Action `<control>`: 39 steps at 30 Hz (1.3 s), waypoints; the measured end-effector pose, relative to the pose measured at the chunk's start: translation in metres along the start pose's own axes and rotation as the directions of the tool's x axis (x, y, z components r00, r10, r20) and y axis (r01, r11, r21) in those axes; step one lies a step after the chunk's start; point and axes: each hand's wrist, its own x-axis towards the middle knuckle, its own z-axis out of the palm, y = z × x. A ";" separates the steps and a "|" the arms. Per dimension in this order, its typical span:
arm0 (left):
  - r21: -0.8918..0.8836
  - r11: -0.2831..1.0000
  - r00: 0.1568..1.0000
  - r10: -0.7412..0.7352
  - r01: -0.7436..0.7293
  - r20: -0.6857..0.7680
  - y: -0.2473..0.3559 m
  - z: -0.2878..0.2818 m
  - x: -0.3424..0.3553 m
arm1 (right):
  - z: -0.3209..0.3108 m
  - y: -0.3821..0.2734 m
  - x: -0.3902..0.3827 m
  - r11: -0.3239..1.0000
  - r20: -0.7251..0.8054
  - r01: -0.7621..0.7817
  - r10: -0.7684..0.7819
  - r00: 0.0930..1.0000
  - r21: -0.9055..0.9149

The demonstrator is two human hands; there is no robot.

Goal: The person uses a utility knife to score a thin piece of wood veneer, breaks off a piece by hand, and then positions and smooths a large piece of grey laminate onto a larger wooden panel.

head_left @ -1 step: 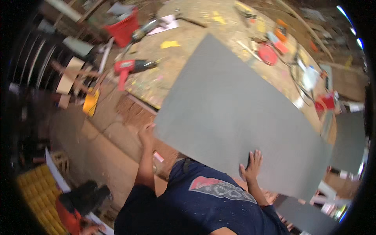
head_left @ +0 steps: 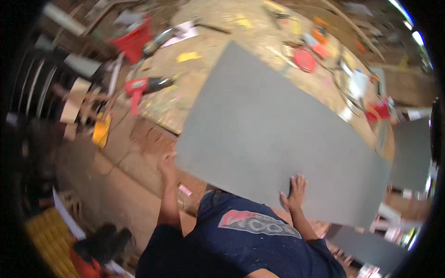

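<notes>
A large flat grey sheet (head_left: 273, 134) lies slanted over the worktable (head_left: 204, 60), its near edge reaching my body. At its left edge my left hand (head_left: 168, 164) is closed on the border; the fingertips are partly hidden and blurred. My right hand (head_left: 295, 192) rests flat on top of the sheet near its front edge, with fingers spread and nothing held. A red heat gun (head_left: 144, 86) with a dark nozzle lies on the table left of the sheet.
Beyond the sheet are a red round object (head_left: 304, 60), cables and a clear bottle (head_left: 358, 84). A red bucket (head_left: 134, 44) stands at the far left. A yellow tool (head_left: 101, 130) sits lower left. More grey sheets (head_left: 410, 153) stand at right. Another person's orange clothing (head_left: 83, 262) shows lower left.
The whole view has shifted a little, so the table's tools appear farther left. Both hands keep their places on the grey sheet.
</notes>
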 end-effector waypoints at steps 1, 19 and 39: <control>-0.079 0.995 0.998 -0.058 0.057 -0.010 -0.012 0.000 -0.005 | -0.003 -0.003 0.005 1.000 0.008 -0.020 0.020 1.000 0.020; 0.638 0.769 0.999 -0.037 0.040 -0.018 -0.052 0.012 0.039 | -0.025 0.370 -0.240 0.216 -0.487 -0.974 0.860 0.154 0.074; 0.867 0.432 0.963 -0.008 0.246 -0.270 -0.001 0.021 0.013 | -0.060 0.661 -0.442 -0.098 0.140 0.134 0.927 -0.348 0.986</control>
